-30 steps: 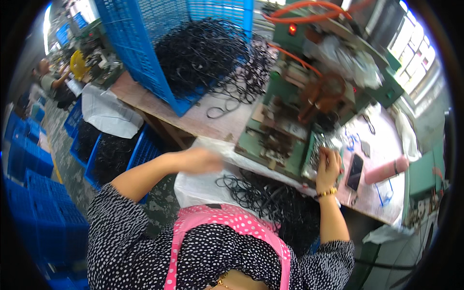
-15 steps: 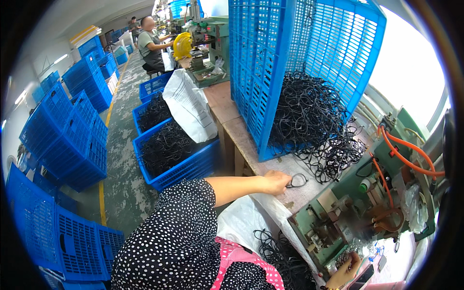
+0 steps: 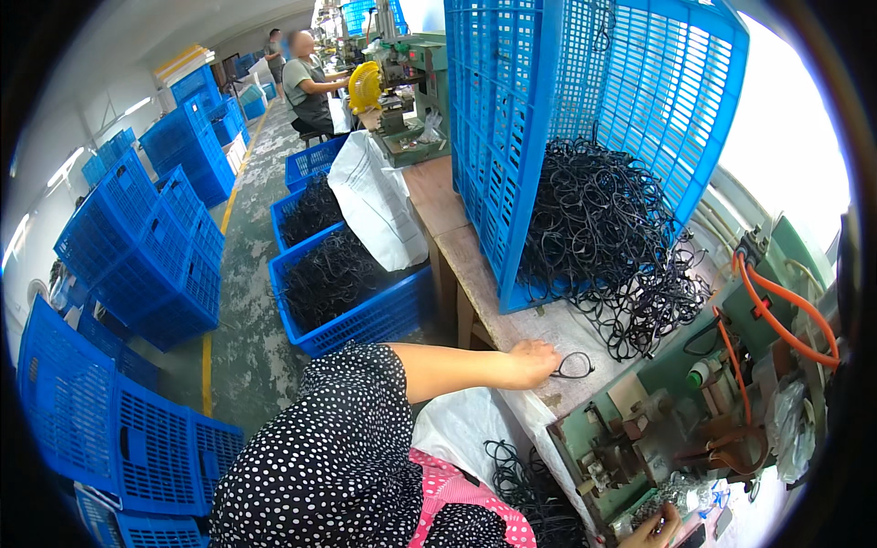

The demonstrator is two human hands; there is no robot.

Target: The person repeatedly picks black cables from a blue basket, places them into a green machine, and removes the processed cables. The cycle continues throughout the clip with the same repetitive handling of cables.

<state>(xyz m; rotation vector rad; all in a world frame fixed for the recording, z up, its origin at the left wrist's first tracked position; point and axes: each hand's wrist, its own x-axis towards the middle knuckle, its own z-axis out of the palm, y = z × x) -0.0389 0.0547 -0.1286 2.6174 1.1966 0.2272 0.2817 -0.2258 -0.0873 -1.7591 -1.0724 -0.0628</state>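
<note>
My left hand point(image 3: 533, 364) rests on the worktable, its fingers closed at one side of a black cord loop point(image 3: 575, 366). Close beyond it is a tangled heap of similar black loops point(image 3: 598, 215), spilling from a blue plastic crate point(image 3: 507, 297) tipped on its side. At the lower right, my right hand point(image 3: 660, 527) has curled fingers beside a pile of small shiny parts point(image 3: 650, 503); anything in its fingertips is too small to make out. A green bench machine point(image 3: 585, 438) with blurred metal tooling stands between the hands.
Blue crates of black loops point(image 3: 333, 279) stand on the floor left of the table, a white sack point(image 3: 370, 205) over them. More black loops point(image 3: 534, 484) lie below the table edge. Orange hoses point(image 3: 786, 315) run by the machine. A person point(image 3: 306, 87) sits farther off.
The whole view has shifted, so the scene sits farther right in the picture. My left hand, with the loop, has moved slightly nearer the machine. The right hand stays by the small parts.
</note>
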